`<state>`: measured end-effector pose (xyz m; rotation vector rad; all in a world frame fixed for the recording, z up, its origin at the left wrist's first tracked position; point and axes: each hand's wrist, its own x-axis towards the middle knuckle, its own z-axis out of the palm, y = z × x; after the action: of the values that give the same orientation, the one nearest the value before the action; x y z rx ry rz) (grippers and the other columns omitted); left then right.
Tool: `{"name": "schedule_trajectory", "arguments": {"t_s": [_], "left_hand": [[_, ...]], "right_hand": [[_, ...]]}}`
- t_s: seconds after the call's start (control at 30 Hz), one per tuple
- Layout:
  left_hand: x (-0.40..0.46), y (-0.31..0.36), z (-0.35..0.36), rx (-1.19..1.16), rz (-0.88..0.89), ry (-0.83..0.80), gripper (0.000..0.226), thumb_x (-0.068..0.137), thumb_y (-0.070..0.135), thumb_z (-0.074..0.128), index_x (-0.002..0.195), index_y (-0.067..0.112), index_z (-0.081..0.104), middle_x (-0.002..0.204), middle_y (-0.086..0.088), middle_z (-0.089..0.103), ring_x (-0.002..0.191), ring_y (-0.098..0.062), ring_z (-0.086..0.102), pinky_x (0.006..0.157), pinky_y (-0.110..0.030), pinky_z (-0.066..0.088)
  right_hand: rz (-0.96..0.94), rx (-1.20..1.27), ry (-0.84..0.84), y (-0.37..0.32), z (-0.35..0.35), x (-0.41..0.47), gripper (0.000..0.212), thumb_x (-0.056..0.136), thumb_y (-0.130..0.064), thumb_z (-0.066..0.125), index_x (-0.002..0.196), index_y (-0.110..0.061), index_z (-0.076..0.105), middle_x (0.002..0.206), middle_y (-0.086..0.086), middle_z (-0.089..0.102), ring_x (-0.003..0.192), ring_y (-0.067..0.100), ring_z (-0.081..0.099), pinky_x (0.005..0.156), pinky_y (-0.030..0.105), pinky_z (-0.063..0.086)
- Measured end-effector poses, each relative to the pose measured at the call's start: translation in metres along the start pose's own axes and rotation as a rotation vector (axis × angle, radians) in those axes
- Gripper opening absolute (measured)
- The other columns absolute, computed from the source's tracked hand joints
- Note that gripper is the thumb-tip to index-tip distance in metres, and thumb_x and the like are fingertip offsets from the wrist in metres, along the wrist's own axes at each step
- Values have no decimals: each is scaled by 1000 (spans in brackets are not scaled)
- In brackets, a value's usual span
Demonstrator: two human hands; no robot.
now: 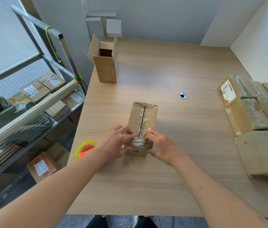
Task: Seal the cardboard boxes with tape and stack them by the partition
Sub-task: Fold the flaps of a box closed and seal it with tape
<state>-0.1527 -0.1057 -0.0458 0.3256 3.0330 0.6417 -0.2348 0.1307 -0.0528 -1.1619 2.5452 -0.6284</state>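
Table (171,186) near edge is bare wood across its width, so open reach in from the front. Centre is blocked by the taped box (142,122), w/ left hand (116,143) and right hand (160,145) pressed on its near end. Tape roll (85,148) sits at the left edge just beside the left wrist, narrowing that side. Far left: open box (106,63) standing upright w/ flaps up. Between it and the taped box, bare top. Right edge lined w/ stacked sealed boxes (248,116) against the partition (261,38); wide bare lane betw. them and centre, only a cable hole (183,95). Wire cart (31,112) hems in the table's left side.
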Motion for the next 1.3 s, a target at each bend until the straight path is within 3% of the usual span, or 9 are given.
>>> {"name": "schedule_trajectory", "arguments": {"t_s": [0.13,0.27,0.37,0.53,0.6,0.73,1.0,1.2,1.3], "left_hand": [[-6,-7,3,-40,55,24,40,84,5,79,123,11,74,128,-11,64,136,-34,53,99,-50,54],[-9,-2,10,-94,40,81,41,82,-4,77,121,7,74,129,-15,65,134,-36,56,87,-51,59],[-7,-2,9,-126,23,86,40,82,-2,78,121,7,74,131,-13,64,133,-33,57,92,-49,57],[0,-4,5,-179,46,-4,43,83,16,85,124,8,74,137,-9,65,136,-29,54,103,-49,51],[-2,-3,7,-153,88,12,37,83,13,85,118,7,76,135,-11,66,135,-34,56,104,-52,51],[-6,-4,17,-152,146,109,35,75,2,89,108,1,79,124,-18,71,122,-45,62,98,-60,54],[-2,-2,18,-204,146,90,41,74,-2,88,113,-1,77,126,-18,70,126,-48,58,100,-59,52],[-3,-9,9,-208,136,17,47,77,-11,81,122,2,73,135,-14,65,136,-42,51,110,-53,46],[-5,-6,9,-201,129,19,51,77,-16,75,125,1,72,138,-14,62,139,-41,48,112,-49,45]], "right_hand": [[35,63,73,-1,12,-5,34,82,-26,82,107,-24,58,141,-17,49,145,1,34,91,33,53],[134,-1,81,-9,25,-2,34,86,-10,75,110,-23,56,146,-9,45,149,12,33,82,46,58],[151,-20,49,-11,25,1,37,86,-3,71,110,-26,54,147,-7,41,146,19,38,85,47,56],[160,-51,36,-6,20,1,63,76,11,61,120,-33,51,145,-12,32,139,23,43,78,44,58],[148,-22,52,-2,18,-1,58,80,5,64,122,-33,54,146,-14,34,140,18,43,82,44,58],[162,-5,109,-3,19,-3,39,86,-41,78,119,-35,60,144,-15,42,147,6,31,89,36,53],[143,-66,210,-4,29,0,35,84,-29,80,114,-27,64,134,-5,51,125,18,56,71,36,56],[165,-8,201,-6,25,0,40,86,-42,77,120,-33,59,140,-13,45,136,12,46,86,35,53],[163,-8,207,-6,29,-1,36,88,-33,76,121,-29,62,142,-8,47,144,11,39,93,39,55]]}}
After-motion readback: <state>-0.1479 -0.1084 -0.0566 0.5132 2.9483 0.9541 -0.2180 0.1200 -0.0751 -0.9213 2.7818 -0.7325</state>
